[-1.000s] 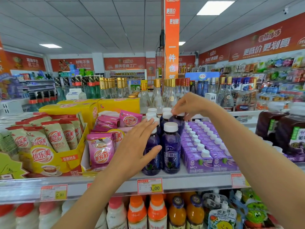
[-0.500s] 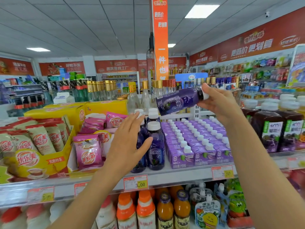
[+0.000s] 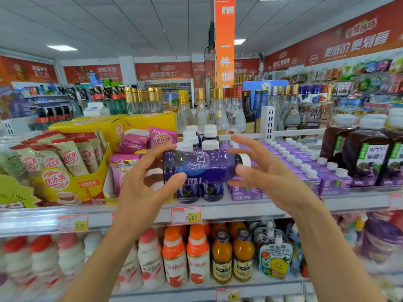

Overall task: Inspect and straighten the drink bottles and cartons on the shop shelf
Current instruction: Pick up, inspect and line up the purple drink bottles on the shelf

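The shelf [image 3: 239, 209] carries rows of purple cartons [image 3: 305, 171] and, just to their left, a cluster of standing bottles [image 3: 211, 194]. In front of that cluster a purple bottle [image 3: 200, 164] lies sideways in the air. The left hand [image 3: 144, 188] grips its base end, thumb in front and fingers over the top. The right hand [image 3: 268, 177] is spread around the neck end, with its fingertips touching. The white cap [image 3: 245, 160] points right.

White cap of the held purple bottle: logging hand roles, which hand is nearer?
Right. The right hand is beside the white cap; the left hand grips the purple bottle at its base end.
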